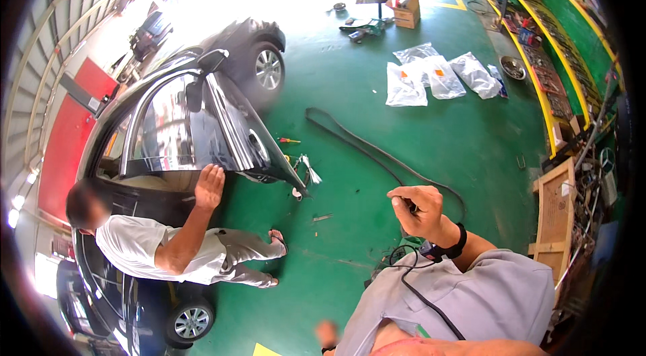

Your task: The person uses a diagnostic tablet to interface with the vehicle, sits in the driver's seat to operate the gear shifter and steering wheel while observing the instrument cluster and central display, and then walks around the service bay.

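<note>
My right hand (418, 210), with a dark band on the wrist, is raised in front of my chest, its fingers curled closed. A long black rubber strip (363, 144) runs up to it and appears pinched in the fingers; the rest lies in a long loop on the green floor. My left hand (328, 333) shows only as a blur at the lower edge, so its fingers cannot be made out. Left of me, a co-worker in a light shirt (134, 241) stands at a dark car's open door (195, 127), one hand (210, 186) raised flat near the window's lower edge.
Clear plastic bags (441, 77) lie ahead on the floor, near a cardboard box (405, 11). A screwdriver (289, 140) and white wiring (309, 171) lie by the door. Yellow-edged shelves (538, 73) and a wooden crate (555, 215) line the right. A black cable (420, 289) crosses my shirt.
</note>
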Motion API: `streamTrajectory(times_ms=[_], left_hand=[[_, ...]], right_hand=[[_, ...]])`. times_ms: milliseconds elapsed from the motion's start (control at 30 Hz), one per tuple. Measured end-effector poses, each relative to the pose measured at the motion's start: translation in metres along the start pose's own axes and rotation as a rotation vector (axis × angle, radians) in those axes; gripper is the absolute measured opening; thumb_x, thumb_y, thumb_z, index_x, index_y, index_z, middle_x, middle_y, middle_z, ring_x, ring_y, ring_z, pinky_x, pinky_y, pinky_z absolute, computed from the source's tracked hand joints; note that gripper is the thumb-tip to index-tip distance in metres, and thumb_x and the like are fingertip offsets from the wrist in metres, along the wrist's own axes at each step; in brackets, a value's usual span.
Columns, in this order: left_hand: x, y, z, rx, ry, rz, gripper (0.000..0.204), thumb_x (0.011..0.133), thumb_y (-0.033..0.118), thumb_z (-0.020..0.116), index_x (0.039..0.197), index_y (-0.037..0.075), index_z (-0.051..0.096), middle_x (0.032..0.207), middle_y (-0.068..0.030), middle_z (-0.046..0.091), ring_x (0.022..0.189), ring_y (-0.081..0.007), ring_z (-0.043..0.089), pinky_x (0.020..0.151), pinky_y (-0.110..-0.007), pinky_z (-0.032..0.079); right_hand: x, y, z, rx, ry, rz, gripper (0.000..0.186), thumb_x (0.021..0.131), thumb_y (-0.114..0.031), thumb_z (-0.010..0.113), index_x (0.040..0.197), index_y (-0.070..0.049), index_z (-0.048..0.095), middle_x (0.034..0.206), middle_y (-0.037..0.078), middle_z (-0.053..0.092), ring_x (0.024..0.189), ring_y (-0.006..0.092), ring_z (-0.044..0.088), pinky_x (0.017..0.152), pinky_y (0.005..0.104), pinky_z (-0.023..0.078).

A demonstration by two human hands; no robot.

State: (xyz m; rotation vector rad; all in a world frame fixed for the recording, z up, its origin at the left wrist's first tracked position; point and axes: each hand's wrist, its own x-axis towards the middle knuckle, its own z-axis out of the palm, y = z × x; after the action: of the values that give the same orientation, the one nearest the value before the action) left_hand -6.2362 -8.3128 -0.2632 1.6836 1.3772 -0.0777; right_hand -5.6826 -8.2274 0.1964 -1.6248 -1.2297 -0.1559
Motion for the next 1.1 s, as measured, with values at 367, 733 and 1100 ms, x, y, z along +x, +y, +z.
streamTrajectory(times_ms=[367, 733, 1100], left_hand=[[-0.086, 0.098, 0.065, 0.132, -0.056, -0.225, 0.013, 0.084, 0.013, 0.059, 0.083, 0.002, 0.065, 0.082, -0.0166, 0.067, 0.07, -0.0302, 0.066, 0.057, -0.041, 0.053], [-0.092, 0.114, 0.172, -0.589, 0.335, -0.468, 0.005, 0.081, 0.011, 0.062, 0.079, 0.007, 0.066, 0.077, -0.0144, 0.067, 0.066, -0.0286, 0.066, 0.057, -0.042, 0.052], [-0.143, 0.251, 0.174, -1.263, 0.333, -1.287, 0.014, 0.084, 0.013, 0.055, 0.089, 0.0, 0.056, 0.068, -0.0137, 0.059, 0.054, -0.0246, 0.059, 0.048, -0.038, 0.052]], right_hand=[[0.036, -0.005, -0.062, 0.014, -0.033, 0.049, 0.01, 0.086, 0.003, 0.061, 0.092, 0.002, 0.069, 0.057, 0.001, 0.057, 0.044, 0.0065, 0.052, 0.042, 0.0213, 0.034], [0.048, 0.028, -0.096, 0.099, -0.062, 0.122, 0.012, 0.094, -0.001, 0.056, 0.097, 0.004, 0.066, 0.059, 0.001, 0.055, 0.046, 0.0046, 0.048, 0.043, 0.0193, 0.033], [0.071, 0.039, -0.082, 0.237, -0.178, 0.103, 0.013, 0.092, -0.001, 0.055, 0.097, 0.005, 0.066, 0.056, 0.002, 0.054, 0.044, 0.0049, 0.046, 0.042, 0.0197, 0.032]])
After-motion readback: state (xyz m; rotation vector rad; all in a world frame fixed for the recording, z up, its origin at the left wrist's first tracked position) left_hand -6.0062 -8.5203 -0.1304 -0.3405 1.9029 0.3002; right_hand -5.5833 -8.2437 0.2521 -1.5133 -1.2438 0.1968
